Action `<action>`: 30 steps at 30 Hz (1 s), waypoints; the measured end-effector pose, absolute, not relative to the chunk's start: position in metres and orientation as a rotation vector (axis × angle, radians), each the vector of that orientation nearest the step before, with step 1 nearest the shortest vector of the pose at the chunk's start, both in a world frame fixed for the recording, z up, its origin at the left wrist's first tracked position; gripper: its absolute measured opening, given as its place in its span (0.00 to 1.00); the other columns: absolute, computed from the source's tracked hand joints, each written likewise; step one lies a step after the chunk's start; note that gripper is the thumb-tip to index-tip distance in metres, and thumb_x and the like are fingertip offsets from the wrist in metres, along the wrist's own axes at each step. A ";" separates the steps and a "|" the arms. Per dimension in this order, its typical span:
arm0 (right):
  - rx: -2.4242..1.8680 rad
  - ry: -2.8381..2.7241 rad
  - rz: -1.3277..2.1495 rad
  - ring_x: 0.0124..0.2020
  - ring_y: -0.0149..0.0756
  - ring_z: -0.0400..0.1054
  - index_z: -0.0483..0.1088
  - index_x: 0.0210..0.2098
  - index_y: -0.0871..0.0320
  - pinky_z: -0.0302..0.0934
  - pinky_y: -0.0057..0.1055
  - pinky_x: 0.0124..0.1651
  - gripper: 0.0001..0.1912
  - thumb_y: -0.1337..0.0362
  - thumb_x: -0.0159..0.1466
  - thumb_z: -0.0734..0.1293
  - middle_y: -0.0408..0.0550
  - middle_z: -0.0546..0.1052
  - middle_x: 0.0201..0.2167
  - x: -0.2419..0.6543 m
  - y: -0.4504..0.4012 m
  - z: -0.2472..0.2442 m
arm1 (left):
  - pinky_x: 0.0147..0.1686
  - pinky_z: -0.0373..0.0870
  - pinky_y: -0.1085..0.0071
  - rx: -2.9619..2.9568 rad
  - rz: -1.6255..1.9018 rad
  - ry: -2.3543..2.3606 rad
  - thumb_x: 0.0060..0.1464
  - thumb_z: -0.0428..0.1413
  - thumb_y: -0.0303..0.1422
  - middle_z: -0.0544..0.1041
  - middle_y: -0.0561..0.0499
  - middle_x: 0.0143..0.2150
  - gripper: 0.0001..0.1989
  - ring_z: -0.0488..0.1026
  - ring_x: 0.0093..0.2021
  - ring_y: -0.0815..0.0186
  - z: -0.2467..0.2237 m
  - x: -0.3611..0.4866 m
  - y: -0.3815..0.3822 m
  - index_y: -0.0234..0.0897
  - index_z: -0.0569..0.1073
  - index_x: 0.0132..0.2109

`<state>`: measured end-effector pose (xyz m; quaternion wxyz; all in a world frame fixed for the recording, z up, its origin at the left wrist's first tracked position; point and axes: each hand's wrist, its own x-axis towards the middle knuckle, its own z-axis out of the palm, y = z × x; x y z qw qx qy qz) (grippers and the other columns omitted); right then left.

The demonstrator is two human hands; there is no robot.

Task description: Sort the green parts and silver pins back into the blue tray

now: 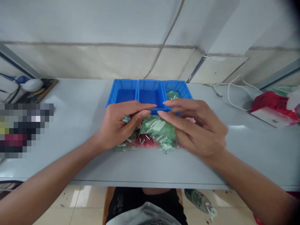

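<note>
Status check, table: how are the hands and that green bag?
Left hand, right hand at green bag; grip unclear. Loose screws beside it. Hands partly hide blue bins.

I see a crumpled, shiny, translucent green plastic bag (pixel 159 126) just back from the table's (pixel 150 167) front edge, mid-length.

White cable (pixel 229 90) near red and white package (pixel 269 101), plastic bottle (pixel 199 200) on tiled floor (pixel 86 207), cord (pixel 167 36) against wall (pixel 105 22)

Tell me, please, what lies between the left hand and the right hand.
In the head view, a green plastic bag shows between the left hand and the right hand, with small screw-like pieces just beside it, against red material.
</note>
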<state>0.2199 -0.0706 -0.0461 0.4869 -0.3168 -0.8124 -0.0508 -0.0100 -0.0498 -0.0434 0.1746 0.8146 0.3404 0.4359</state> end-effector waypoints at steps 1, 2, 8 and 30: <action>-0.761 -1.964 -0.094 0.39 0.37 0.79 0.81 0.51 0.43 0.77 0.35 0.37 0.19 0.73 0.69 0.70 0.45 0.83 0.47 0.220 -0.069 -0.046 | 0.32 0.77 0.74 2.352 1.292 0.965 0.69 0.57 0.31 0.83 0.51 0.39 0.13 0.78 0.32 0.70 -0.044 -0.010 -0.050 0.43 0.80 0.56; -0.768 -1.929 -0.011 0.36 0.36 0.79 0.81 0.49 0.45 0.78 0.35 0.37 0.16 0.73 0.69 0.70 0.45 0.83 0.42 0.221 -0.068 -0.047 | 0.34 0.78 0.73 2.390 1.348 0.964 0.68 0.56 0.29 0.83 0.49 0.44 0.16 0.79 0.35 0.69 -0.045 -0.011 -0.050 0.43 0.78 0.60; -0.909 -1.670 0.920 0.25 0.34 0.76 0.65 0.67 0.51 0.70 0.28 0.22 0.29 0.60 0.69 0.72 0.38 0.78 0.26 0.218 -0.067 -0.047 | 0.38 0.80 0.71 2.726 1.508 0.915 0.61 0.59 0.22 0.73 0.45 0.65 0.31 0.80 0.44 0.66 -0.053 -0.019 -0.048 0.50 0.71 0.68; -1.178 -1.560 0.452 0.14 0.28 0.65 0.75 0.60 0.56 0.64 0.27 0.16 0.19 0.58 0.72 0.67 0.44 0.78 0.28 0.266 -0.012 -0.052 | 0.25 0.74 0.77 1.736 1.312 1.018 0.69 0.56 0.38 0.81 0.51 0.32 0.13 0.76 0.24 0.73 -0.046 -0.012 -0.042 0.36 0.78 0.52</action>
